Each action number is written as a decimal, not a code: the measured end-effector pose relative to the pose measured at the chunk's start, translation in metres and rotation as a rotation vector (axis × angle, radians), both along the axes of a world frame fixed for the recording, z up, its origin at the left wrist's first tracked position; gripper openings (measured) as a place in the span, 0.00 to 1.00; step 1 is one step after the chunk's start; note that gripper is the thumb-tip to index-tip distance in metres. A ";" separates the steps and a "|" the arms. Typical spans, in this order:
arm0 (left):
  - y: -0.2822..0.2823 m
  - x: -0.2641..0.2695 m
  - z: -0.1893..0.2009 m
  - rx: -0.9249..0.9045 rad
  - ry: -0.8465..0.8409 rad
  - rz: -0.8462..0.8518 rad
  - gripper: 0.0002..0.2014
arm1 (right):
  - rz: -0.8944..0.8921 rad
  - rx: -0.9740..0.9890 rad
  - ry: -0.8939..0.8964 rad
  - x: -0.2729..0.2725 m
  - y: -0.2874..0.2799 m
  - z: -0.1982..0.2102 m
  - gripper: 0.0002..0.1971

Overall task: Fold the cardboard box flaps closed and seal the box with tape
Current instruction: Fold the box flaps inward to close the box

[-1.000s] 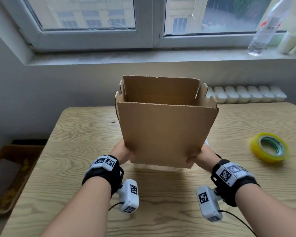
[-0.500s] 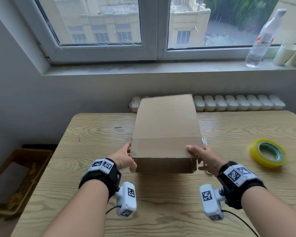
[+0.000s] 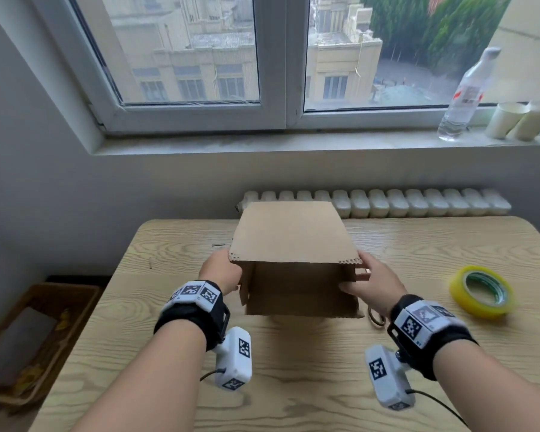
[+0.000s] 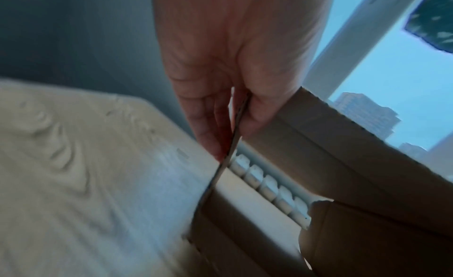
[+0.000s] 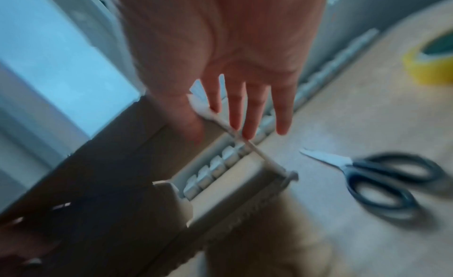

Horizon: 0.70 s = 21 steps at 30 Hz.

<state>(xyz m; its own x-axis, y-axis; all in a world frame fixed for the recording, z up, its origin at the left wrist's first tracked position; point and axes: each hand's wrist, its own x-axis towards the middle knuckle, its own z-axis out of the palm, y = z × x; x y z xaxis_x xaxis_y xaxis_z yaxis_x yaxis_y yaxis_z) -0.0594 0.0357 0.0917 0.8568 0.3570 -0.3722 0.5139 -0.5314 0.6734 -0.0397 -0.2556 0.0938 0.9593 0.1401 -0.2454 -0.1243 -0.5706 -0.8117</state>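
A plain brown cardboard box (image 3: 293,235) lies tipped on its side just above the table (image 3: 293,385), one open end toward me. Both ends are open; the radiator shows through it in the wrist views. My left hand (image 3: 222,272) grips the left wall, which the left wrist view shows pinched between the thumb and fingers of that hand (image 4: 220,106). My right hand (image 3: 374,282) holds the right wall; in the right wrist view this hand (image 5: 232,87) has its thumb inside the box (image 5: 98,184) and straight fingers outside. A yellow tape roll (image 3: 480,291) lies at the right.
Dark-handled scissors (image 5: 382,176) lie on the table just right of the box, between it and the tape (image 5: 431,64). A radiator (image 3: 418,202) runs behind the table. A bottle (image 3: 462,98) and paper cups (image 3: 512,120) stand on the sill. A crate (image 3: 28,338) sits on the floor left.
The box stood upright between my hands with its opening up; it has been tipped over so a flat side faces up and an open end faces me. Both hands shifted to its near side edges.
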 end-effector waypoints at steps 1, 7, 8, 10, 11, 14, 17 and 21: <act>-0.001 0.002 0.012 0.001 0.026 -0.016 0.13 | -0.047 -0.104 -0.064 0.002 0.001 0.010 0.25; -0.005 0.011 0.100 0.143 0.073 -0.071 0.08 | -0.134 -0.482 -0.235 0.024 0.004 0.080 0.05; -0.004 0.011 0.114 0.174 0.074 -0.071 0.06 | -0.101 -0.542 -0.233 0.031 0.003 0.091 0.05; -0.002 0.013 0.134 0.174 0.062 -0.049 0.03 | 0.022 -0.659 -0.163 0.044 0.002 0.108 0.08; -0.001 0.015 0.141 0.135 0.060 -0.030 0.02 | 0.087 -0.693 -0.116 0.050 0.001 0.114 0.05; -0.001 0.011 0.144 0.019 0.106 -0.030 0.04 | 0.210 -0.748 -0.033 0.051 0.002 0.126 0.03; -0.003 0.001 0.125 -0.058 0.112 -0.046 0.07 | 0.268 -0.731 0.009 0.049 0.000 0.111 0.09; 0.002 -0.004 0.100 -0.130 0.009 -0.042 0.10 | 0.188 -0.622 -0.041 0.046 -0.007 0.090 0.12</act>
